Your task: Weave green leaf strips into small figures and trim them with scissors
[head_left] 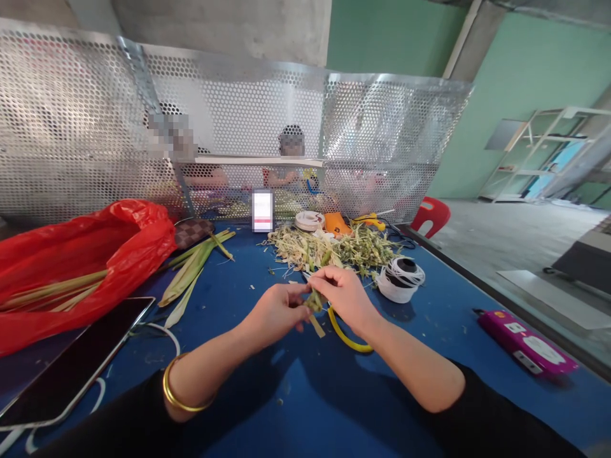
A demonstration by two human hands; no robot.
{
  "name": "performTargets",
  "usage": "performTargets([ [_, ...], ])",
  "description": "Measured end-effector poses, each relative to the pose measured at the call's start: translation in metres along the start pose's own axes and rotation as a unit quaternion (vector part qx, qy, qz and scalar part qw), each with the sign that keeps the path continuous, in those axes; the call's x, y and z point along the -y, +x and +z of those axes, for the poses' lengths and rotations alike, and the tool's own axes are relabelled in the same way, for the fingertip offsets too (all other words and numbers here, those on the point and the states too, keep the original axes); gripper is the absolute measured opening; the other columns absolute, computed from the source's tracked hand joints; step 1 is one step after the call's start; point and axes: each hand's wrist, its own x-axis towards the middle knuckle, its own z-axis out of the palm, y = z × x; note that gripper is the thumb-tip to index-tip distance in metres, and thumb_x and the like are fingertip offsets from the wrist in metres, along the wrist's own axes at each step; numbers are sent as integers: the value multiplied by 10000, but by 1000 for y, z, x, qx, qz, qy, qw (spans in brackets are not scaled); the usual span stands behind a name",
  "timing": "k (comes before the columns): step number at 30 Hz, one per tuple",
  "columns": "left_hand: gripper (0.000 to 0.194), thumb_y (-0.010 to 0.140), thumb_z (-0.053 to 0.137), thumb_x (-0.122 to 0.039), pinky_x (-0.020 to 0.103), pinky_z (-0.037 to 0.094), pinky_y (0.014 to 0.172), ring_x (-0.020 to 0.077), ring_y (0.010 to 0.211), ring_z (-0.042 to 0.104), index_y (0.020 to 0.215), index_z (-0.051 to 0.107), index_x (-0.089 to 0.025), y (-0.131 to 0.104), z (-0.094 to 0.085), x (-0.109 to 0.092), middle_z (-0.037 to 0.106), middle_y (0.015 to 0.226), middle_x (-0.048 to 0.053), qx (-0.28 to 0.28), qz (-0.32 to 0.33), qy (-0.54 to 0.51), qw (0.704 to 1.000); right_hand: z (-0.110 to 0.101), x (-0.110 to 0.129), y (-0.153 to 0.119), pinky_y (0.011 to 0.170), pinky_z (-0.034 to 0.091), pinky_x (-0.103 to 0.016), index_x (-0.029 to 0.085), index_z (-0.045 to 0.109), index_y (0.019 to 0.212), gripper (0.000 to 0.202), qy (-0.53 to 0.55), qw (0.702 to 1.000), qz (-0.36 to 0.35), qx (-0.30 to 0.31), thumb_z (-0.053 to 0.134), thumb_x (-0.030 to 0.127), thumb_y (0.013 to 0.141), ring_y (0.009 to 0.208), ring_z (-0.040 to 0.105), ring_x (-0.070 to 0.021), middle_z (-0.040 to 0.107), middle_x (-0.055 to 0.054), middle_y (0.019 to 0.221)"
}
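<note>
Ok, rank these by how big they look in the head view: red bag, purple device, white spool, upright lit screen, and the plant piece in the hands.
1. Red bag
2. Purple device
3. White spool
Smallest, unranked: upright lit screen and plant piece; the piece is partly hidden.

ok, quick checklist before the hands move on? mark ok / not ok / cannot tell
1. Left grip on the green plant piece: ok, fingers and thumb around it.
2. Right grip on the same piece: ok, pinched at its upper end.
3. Yellow handle untouched by the right hand: cannot tell, partly covered.
4. White cord spool apart from both hands: ok.
5. Blue table free of scraps: not ok, a scrap pile lies beyond the hands.
</note>
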Motion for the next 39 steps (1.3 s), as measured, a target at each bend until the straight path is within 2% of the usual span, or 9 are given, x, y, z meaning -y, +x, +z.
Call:
performTargets([
  [4,172,653,578,-220,223,391,501,103,465,506,497,513,-191,-2,-1,-3,502,498,-48,88,-30,-17,996,3,1,-1,530,360,-234,185,600,602,176,-43,998,-37,3,571,267,755,562,472,-121,546,13,613],
  [11,242,700,623,-325,236,378,551,109,513,462,519,535,-192,-5,-7,-14,483,512,-39,166,-8,-31,986,10,-3,-3,443,331,-224,188,592,564,203,-8,998,38,-47,578,297,734,462,431,-105,509,31,515],
  [15,317,756,574,-448,245,338,560,119,497,416,566,606,-196,-6,-1,-13,487,478,-23,123,-6,-31,992,11,-3,-4,331,286,-205,192,596,628,188,104,989,103,5,595,348,734,356,374,-84,424,63,456],
  [19,343,745,569,-499,246,271,523,116,453,348,584,617,-200,-7,8,-7,430,427,-41,72,-46,-23,996,11,-3,-5,326,280,-215,197,605,653,179,134,986,94,40,606,352,742,341,361,-80,440,69,464],
  [22,371,732,588,-461,247,256,516,111,461,337,477,501,-206,-8,10,-4,433,447,-38,75,-45,-23,996,11,-3,-4,419,327,-223,192,616,631,162,85,996,39,-1,595,298,752,423,397,-87,473,56,498],
  [26,364,728,587,-408,245,253,506,102,456,336,451,473,-202,-8,12,-5,434,441,-41,81,-38,-18,996,13,-2,-4,567,378,-239,186,610,596,165,22,998,-26,-50,591,250,747,569,482,-114,547,25,600],
  [31,231,709,597,-358,238,265,499,100,456,362,585,660,-174,-5,14,-7,442,440,-37,38,-64,-83,994,8,-9,2,540,374,-237,189,635,675,176,44,998,18,-38,565,313,779,553,481,-124,554,22,600],
  [36,230,720,626,-376,220,283,494,93,491,442,796,730,-184,-3,7,-6,512,527,-28,-39,-59,-143,987,-7,-13,12,672,411,-268,168,659,785,282,78,986,39,-145,620,444,746,723,553,-169,631,-24,744],
  [39,219,733,625,-385,213,289,483,93,502,488,766,717,-189,-1,2,-3,548,544,-23,-63,-49,-141,987,-11,-8,11,652,412,-282,141,660,717,345,161,979,116,-50,645,486,717,654,557,-165,623,-28,649],
])
